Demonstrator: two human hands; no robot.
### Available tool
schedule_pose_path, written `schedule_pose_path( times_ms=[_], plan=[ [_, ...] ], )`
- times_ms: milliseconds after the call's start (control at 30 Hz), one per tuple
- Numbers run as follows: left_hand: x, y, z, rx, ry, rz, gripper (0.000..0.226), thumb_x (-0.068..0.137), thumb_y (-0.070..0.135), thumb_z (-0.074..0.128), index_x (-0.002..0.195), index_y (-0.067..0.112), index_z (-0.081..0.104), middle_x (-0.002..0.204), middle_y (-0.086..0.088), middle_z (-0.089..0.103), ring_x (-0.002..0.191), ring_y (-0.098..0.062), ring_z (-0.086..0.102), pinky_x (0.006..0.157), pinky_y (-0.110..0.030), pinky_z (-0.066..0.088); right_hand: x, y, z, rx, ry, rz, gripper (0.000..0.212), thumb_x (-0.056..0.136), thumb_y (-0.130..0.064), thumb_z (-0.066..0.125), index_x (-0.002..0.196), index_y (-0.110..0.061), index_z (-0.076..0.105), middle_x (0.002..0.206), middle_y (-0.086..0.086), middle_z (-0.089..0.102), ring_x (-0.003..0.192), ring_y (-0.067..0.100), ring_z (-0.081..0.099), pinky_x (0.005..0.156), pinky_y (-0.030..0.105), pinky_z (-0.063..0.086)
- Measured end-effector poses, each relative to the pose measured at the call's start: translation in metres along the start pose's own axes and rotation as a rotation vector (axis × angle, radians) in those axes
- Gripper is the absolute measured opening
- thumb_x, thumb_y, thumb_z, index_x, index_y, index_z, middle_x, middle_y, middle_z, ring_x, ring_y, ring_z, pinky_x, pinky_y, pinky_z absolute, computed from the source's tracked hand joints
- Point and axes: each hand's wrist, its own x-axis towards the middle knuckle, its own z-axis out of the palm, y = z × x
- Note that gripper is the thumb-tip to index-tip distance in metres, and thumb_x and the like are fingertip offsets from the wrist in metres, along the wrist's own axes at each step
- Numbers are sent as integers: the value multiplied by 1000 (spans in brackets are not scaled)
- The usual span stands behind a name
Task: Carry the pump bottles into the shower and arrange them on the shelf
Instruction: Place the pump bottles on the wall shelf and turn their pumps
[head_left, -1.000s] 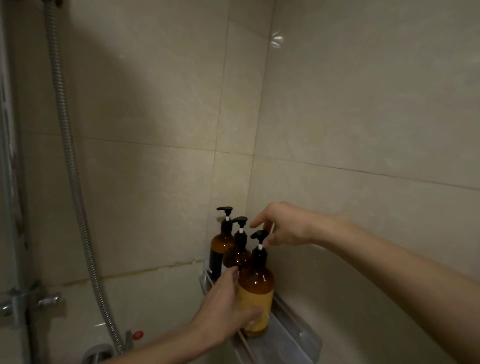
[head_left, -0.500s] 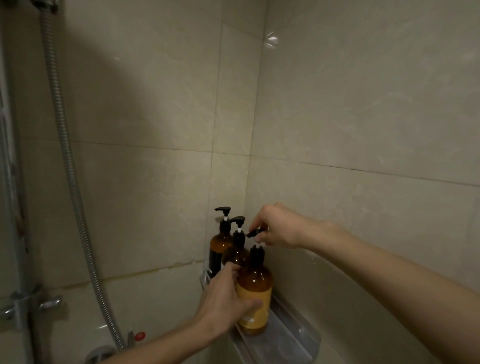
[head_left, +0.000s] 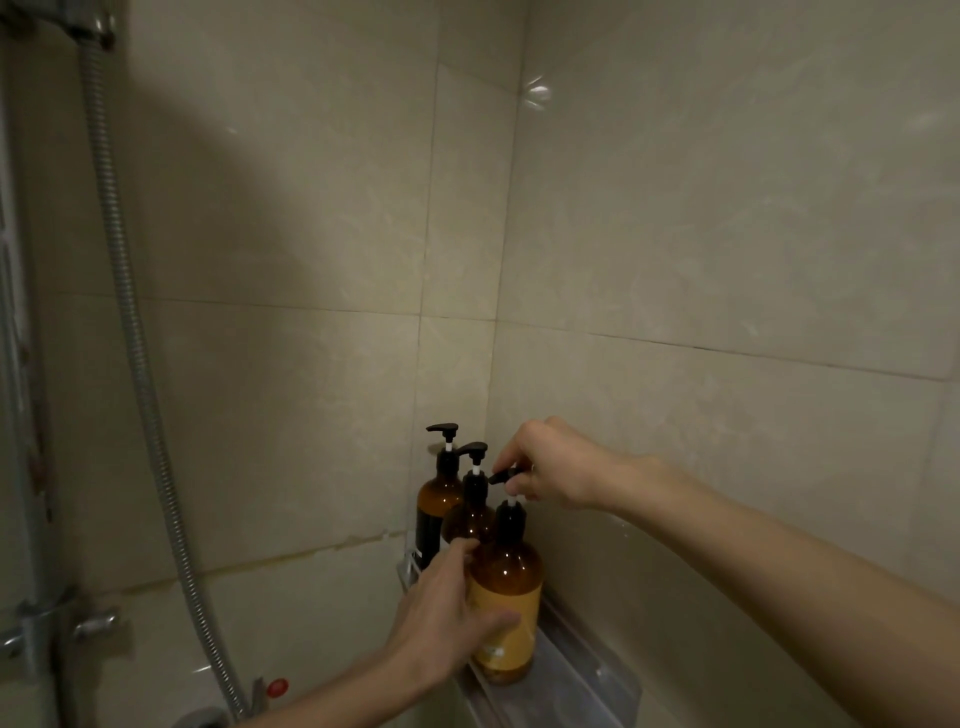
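Three amber pump bottles stand in a row on the clear shelf (head_left: 587, 675) fixed along the right wall near the corner. The nearest bottle (head_left: 511, 587) has a yellow label; my left hand (head_left: 447, 618) is wrapped around its body. My right hand (head_left: 550, 467) pinches that bottle's black pump head (head_left: 503, 475), whose spout points left. The middle bottle (head_left: 470, 514) sits just behind it, partly hidden. The far bottle (head_left: 435, 499), with a dark label, stands closest to the corner.
A metal shower hose (head_left: 130, 322) hangs down the left side to the tap fittings (head_left: 93, 623) and a red-marked knob (head_left: 277, 687). Beige tiled walls meet in the corner behind the bottles. The shelf's near end stretches toward me on the right.
My right hand has closed on the nearest bottle's pump head and turned it slightly. My left hand keeps its hold on the bottle's body. The view has shifted a little.
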Motion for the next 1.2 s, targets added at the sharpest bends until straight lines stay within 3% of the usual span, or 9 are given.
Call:
schedule_pose_path(
  times_ms=[167, 567, 833, 1067, 1200],
  plan=[
    [-2, -1, -1, 11, 15, 8, 87, 57, 55, 78, 132, 38, 35, 108, 23, 46, 104, -2, 53, 90, -29, 51, 0, -1, -1, -8, 5, -9, 32, 87, -16, 63, 120, -13, 62, 106, 6, 66, 69, 2, 55, 73, 20, 51],
    [-2, -4, 0, 2, -18, 24, 86, 61, 57, 75, 133, 42, 30, 105, 28, 38, 102, -1, 50, 90, -25, 49, -2, -4, -2, -34, 7, -25, 32, 86, -14, 64, 119, -12, 63, 113, 8, 66, 97, 17, 63, 87, 29, 53],
    [0, -1, 0, -18, -8, 16, 81, 59, 52, 78, 128, 38, 38, 116, 19, 52, 102, -3, 56, 88, -32, 53, -3, -4, -1, 4, 10, -11, 33, 87, -14, 63, 120, -13, 62, 113, 7, 65, 82, 7, 57, 79, 21, 51],
    [0, 1, -1, 32, -13, 16, 75, 59, 53, 78, 122, 38, 39, 115, 18, 54, 98, -4, 58, 85, -33, 54, -5, -6, 1, -20, 31, 2, 33, 88, -13, 63, 120, -10, 62, 115, 9, 66, 101, 18, 62, 86, 27, 49],
    [-1, 5, -2, 59, -68, 0, 79, 59, 56, 75, 125, 37, 37, 123, 14, 54, 106, -9, 58, 88, -36, 54, -7, -5, 6, -43, 44, 9, 34, 89, -15, 61, 122, -12, 59, 118, 8, 64, 108, 19, 60, 89, 28, 48]
  ],
)
